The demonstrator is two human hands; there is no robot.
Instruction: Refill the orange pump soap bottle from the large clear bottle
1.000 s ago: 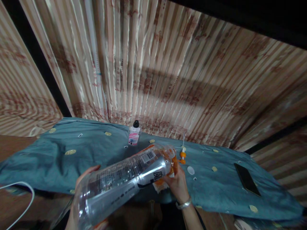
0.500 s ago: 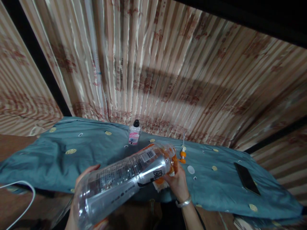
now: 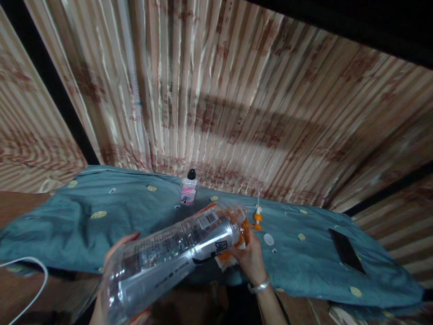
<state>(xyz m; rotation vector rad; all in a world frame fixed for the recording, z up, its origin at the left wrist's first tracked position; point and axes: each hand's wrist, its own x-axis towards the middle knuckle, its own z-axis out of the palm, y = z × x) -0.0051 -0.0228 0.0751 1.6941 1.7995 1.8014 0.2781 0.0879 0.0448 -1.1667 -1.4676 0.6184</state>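
Little had moved since a moment earlier: my left hand [image 3: 117, 246] gripped the big clear bottle [image 3: 172, 250] near its base, tilted over the desk's near edge, while my right hand [image 3: 248, 259] clasped its orange-wrapped neck. Next, I judged, came twisting there, with a steady base grip.

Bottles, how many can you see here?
2. The big clear bottle lies tilted in both hands, left hand and right hand. The small bottle stands on the blue cloth by the curtain.
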